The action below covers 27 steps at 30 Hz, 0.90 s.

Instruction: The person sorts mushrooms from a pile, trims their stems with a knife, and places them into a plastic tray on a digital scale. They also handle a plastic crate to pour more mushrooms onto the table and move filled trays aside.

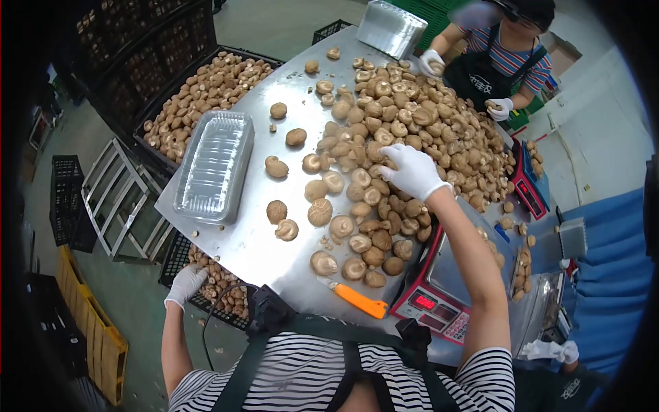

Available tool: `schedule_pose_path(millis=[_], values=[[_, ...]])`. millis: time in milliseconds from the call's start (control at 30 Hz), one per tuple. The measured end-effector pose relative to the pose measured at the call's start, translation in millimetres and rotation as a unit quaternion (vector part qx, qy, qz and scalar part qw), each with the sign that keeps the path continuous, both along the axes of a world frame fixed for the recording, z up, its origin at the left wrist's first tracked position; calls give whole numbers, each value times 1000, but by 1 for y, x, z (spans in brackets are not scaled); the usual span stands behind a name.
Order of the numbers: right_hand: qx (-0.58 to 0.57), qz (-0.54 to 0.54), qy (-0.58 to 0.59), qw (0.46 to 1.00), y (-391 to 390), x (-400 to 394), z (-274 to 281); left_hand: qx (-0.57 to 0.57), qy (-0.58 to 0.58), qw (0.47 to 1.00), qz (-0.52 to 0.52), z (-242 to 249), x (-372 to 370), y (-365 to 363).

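My right hand (pixel 413 170), in a white glove, reaches into a large heap of brown shiitake mushrooms (pixel 439 123) on the metal table (pixel 274 240). Its fingers are closed around a shiitake mushroom (pixel 390 163) at the heap's near side. Low on the left, my gloved left hand (pixel 187 284) hangs beyond the table edge, over a black crate (pixel 171 264) of small mushroom pieces (pixel 226 292). Its fingers are curled together, and whatever they hold is hidden. An orange-handled knife (pixel 360 301) lies near the front edge, beside loose mushrooms.
A clear plastic tray (pixel 214 168) stands at the table's left. Behind it is a crate full of mushrooms (pixel 206 89). A red scale (pixel 439 312) sits under my right forearm, another scale (pixel 528 196) farther right. Across the table, a co-worker (pixel 504 62) handles mushrooms; stacked trays (pixel 391 29) stand nearby.
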State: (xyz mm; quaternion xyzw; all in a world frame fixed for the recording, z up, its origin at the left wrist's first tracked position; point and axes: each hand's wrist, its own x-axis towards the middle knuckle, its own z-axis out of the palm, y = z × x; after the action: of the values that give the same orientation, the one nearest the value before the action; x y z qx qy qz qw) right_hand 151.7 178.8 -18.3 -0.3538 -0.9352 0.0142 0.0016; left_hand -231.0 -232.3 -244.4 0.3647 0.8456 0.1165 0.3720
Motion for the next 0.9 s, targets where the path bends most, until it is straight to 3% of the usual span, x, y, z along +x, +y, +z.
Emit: schedule_pose_path(millis=[133,233,333,433,533,633,700,900], values=[[30,40,68,996,30,-21,-51,18,136,991,-9,-18,7,-21],[48,34,39,998,35,-33,-74,-19,219,975,-31,-9,17,-31],[42,42,10,998,34,-39,-68,-109,165,978,-71,42,27,-13],[-10,35,-47,998,27,-42,-34,-112,24,990,-87,97,34,17],[-82,-22,-19,996,37,-39,-22,-11,-77,989,-127,138,44,46],[-45,-36,66,996,37,-47,-27,166,-194,957,-136,175,62,79],[-67,-32,115,991,43,-57,-42,162,-170,954,-186,183,65,108],[36,30,-30,998,50,-89,-75,248,-161,938,-179,177,90,179]])
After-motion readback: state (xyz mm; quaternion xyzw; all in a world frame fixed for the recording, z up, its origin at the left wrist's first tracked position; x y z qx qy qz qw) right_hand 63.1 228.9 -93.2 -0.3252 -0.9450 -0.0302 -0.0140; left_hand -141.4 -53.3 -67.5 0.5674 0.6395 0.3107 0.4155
